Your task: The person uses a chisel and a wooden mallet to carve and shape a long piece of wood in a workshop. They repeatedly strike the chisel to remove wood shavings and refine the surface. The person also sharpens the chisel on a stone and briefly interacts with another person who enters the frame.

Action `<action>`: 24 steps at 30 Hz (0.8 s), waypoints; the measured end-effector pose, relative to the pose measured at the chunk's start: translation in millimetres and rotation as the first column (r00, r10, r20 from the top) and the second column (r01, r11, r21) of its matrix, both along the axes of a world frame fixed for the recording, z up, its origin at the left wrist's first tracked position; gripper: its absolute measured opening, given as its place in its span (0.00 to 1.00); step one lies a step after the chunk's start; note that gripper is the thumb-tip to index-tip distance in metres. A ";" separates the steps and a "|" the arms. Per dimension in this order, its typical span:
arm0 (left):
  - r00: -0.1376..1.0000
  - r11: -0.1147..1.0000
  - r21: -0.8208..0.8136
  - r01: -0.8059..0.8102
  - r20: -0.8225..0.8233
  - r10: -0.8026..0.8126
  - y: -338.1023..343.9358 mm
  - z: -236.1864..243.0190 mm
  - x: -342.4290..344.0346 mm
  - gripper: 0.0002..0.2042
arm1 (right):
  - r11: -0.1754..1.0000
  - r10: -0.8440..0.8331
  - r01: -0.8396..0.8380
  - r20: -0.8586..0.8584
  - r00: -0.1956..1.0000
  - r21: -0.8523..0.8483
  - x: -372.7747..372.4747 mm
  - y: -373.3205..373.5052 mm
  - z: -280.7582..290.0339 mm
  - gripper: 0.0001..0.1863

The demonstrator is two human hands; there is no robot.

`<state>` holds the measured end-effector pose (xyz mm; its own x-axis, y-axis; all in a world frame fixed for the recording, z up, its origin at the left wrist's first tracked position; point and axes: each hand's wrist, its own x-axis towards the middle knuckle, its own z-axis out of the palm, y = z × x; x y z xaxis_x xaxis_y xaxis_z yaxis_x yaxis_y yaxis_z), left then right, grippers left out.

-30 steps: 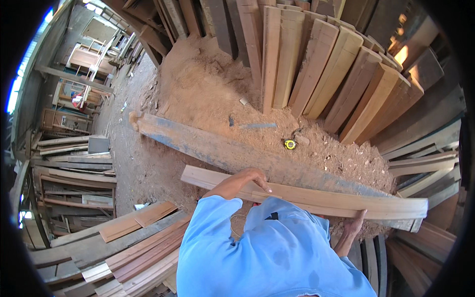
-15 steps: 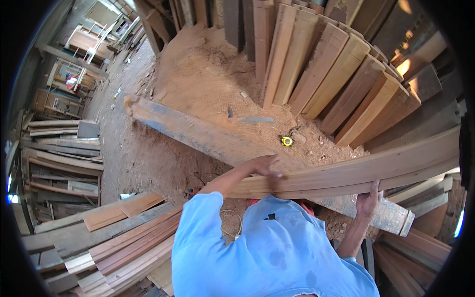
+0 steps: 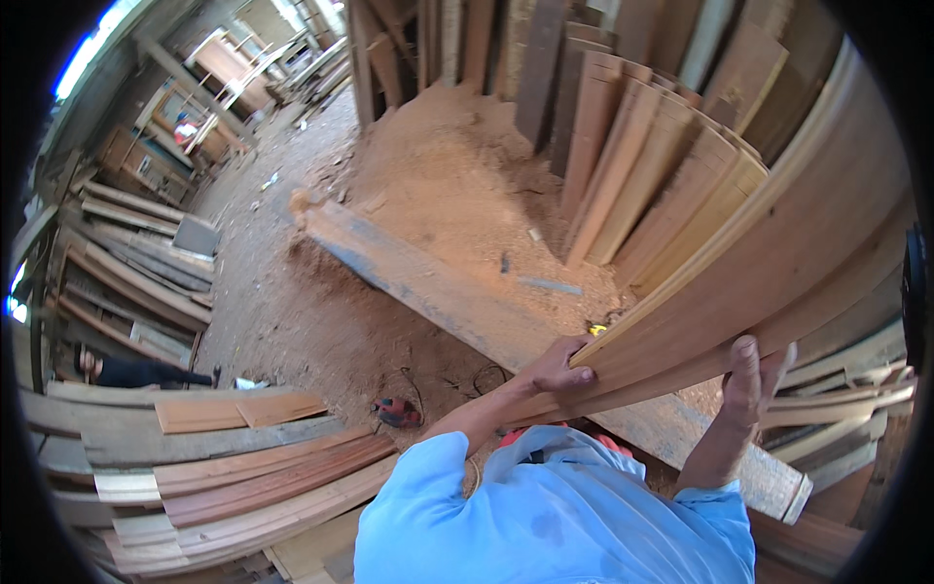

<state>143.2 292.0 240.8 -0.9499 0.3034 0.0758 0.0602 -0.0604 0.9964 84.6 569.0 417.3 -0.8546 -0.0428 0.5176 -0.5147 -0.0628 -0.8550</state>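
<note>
A long, reddish-brown wooden board (image 3: 759,253) slants up from my lap to the far right, with a lengthwise line or step along its lower part. My left hand (image 3: 566,366) is closed on its far edge near the close end, thumb pressed on the face. By the lower edge, my right hand (image 3: 749,384) is raised with fingers stretched and apart; whether it touches the wood I cannot tell. Under the board runs a thick, sawdust-covered beam (image 3: 418,277). A yellow tape measure (image 3: 597,330) shows partly beyond my left hand.
Upright planks (image 3: 632,165) lean at the back right. Stacked boards (image 3: 253,482) lie at the near left. A red-and-black power tool (image 3: 397,413) with a cord rests on the floor. A blue-grey strip (image 3: 550,285) lies in the sawdust. At far left is a person in dark clothes (image 3: 146,372).
The board's far end has swung upward and its face has turned. My left hand has come from above the board to grip its edge; my right hand's fingers have spread. The view has shifted.
</note>
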 end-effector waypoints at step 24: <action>0.863 0.478 0.733 -0.484 0.306 0.403 -241.0 -10.2 50.1 0.52 | 0.622 0.145 -0.588 0.661 0.736 0.518 78.7 -164.5 -151.5 0.43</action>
<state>193.3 50.9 230.5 -0.9547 -0.2966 -0.0226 0.2294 -0.7824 0.5790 163.3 404.5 265.7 -0.7777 -0.5491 -0.3061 -0.0546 0.5441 -0.8372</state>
